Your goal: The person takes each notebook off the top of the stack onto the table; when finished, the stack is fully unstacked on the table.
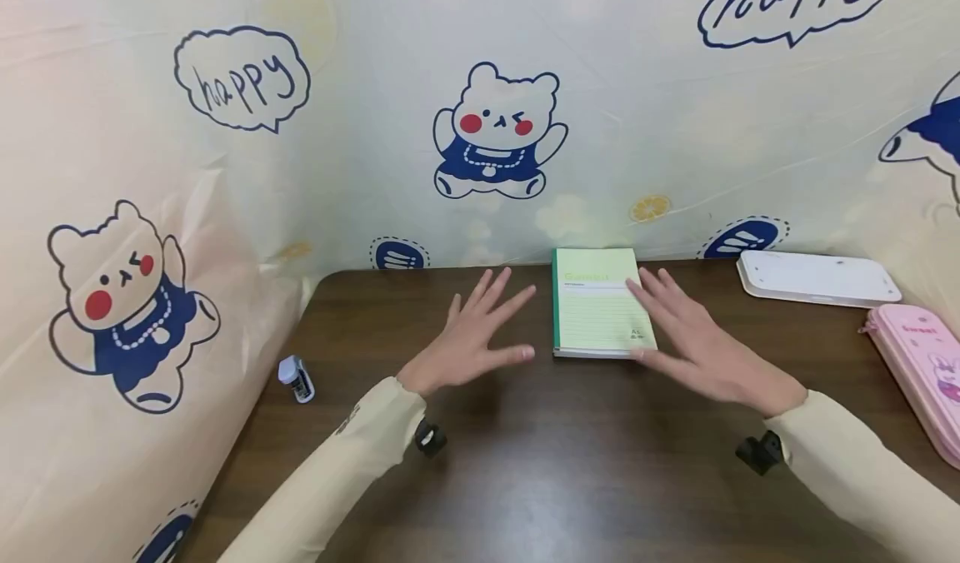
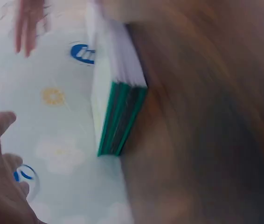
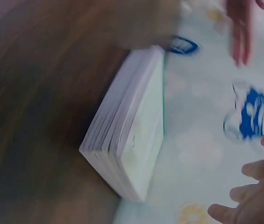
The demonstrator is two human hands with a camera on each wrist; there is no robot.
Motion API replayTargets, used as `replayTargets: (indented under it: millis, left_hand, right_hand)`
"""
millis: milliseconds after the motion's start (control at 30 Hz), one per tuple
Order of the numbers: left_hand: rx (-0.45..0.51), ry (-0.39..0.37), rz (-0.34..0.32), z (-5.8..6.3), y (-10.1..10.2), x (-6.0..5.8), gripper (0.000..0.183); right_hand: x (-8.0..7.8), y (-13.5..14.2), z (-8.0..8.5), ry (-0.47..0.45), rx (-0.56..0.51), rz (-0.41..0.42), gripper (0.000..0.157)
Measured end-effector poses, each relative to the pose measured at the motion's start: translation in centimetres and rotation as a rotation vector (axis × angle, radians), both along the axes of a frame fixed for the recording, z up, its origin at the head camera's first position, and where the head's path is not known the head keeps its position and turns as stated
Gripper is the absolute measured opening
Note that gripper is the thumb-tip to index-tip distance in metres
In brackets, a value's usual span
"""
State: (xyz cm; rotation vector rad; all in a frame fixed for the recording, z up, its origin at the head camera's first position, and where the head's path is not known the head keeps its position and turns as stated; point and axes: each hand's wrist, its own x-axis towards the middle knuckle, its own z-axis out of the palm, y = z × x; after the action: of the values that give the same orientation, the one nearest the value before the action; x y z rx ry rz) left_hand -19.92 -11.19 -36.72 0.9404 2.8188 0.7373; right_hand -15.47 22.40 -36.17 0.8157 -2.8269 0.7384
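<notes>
A stack of several notebooks [image 1: 600, 305] with pale green covers and dark green spines lies at the back of the brown table. My left hand [image 1: 468, 334] hovers to its left, fingers spread, apart from it. The right hand [image 1: 697, 346] is at the stack's right side with fingers stretched out; in the head view its fingertips overlap the cover's right edge, but the right wrist view shows them clear of the notebooks [image 3: 122, 126]. From the left wrist, the green spines of the notebooks [image 2: 122, 116] face the camera. Neither hand holds anything.
At the table's left edge stands a small light-blue-capped container [image 1: 297, 379]. A white flat case [image 1: 817, 278] lies at the back right, with a pink pencil case [image 1: 915, 371] in front of it. A cloth printed with bears [image 1: 498, 130] hangs behind the table [image 1: 525, 480].
</notes>
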Motion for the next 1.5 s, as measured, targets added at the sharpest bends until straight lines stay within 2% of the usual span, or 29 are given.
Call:
replayTargets:
  millis: [133,233,333,400,467,567,633,733,933,1100,1267,1333,1400,1500]
  left_hand:
    - [0.379,-0.301,0.115,-1.6,1.2,-2.0,0.062]
    - [0.696,-0.512,0.185,-3.8,2.6,-3.8,0.053]
    - [0.962,-0.655,0.261,-6.2,4.6,-5.1,0.051]
    - [1.04,-0.681,0.326,-7.7,6.2,-5.5,0.052]
    - [1.025,-0.649,0.381,-9.0,8.0,-5.5,0.053]
    - [0.88,-0.558,0.425,-10.1,10.0,-5.1,0.055]
    - [0.801,-0.493,0.44,-10.4,10.9,-4.7,0.055]
    - [0.738,-0.441,0.453,-10.3,11.5,-4.4,0.055]
    - [0.735,-0.451,0.425,-10.1,12.0,-4.6,0.055]
    - [0.781,-0.475,0.441,-10.4,12.2,-4.7,0.054]
    - [0.735,-0.434,0.452,-10.4,12.5,-4.7,0.05]
    - [0.72,-0.421,0.441,-10.5,12.7,-4.7,0.049]
    - [0.724,-0.419,0.429,-10.5,12.8,-4.7,0.049]
    - [0.72,-0.422,0.417,-10.6,12.9,-4.8,0.049]
  right_hand:
    - [-2.1,1.1,-1.5,-0.075,-0.256,-0.138,0.069]
    - [-3.8,1.1,-3.7,-0.152,-0.468,-0.272,0.063]
    - [-5.3,0.3,-6.2,-0.258,-0.677,-0.367,0.059]
    - [-6.1,-0.7,-7.8,-0.305,-0.741,-0.39,0.06]
    - [-6.6,-1.8,-9.0,-0.335,-0.706,-0.424,0.061]
    - [-6.9,-3.2,-10.1,-0.352,-0.585,-0.456,0.064]
    - [-6.9,-3.6,-10.3,-0.358,-0.52,-0.481,0.065]
    - [-6.9,-3.7,-10.2,-0.356,-0.497,-0.489,0.063]
    - [-7.0,-2.7,-9.7,-0.359,-0.46,-0.517,0.061]
    - [-6.9,-2.1,-9.3,-0.373,-0.466,-0.558,0.06]
    - [-6.4,-2.1,-7.8,-0.166,-0.443,-0.597,0.051]
    - [-6.3,-2.2,-6.8,-0.119,-0.44,-0.584,0.047]
    - [-6.3,-2.0,-5.8,-0.152,-0.452,-0.549,0.044]
    - [-6.6,-1.4,-4.7,-0.31,-0.491,-0.479,0.041]
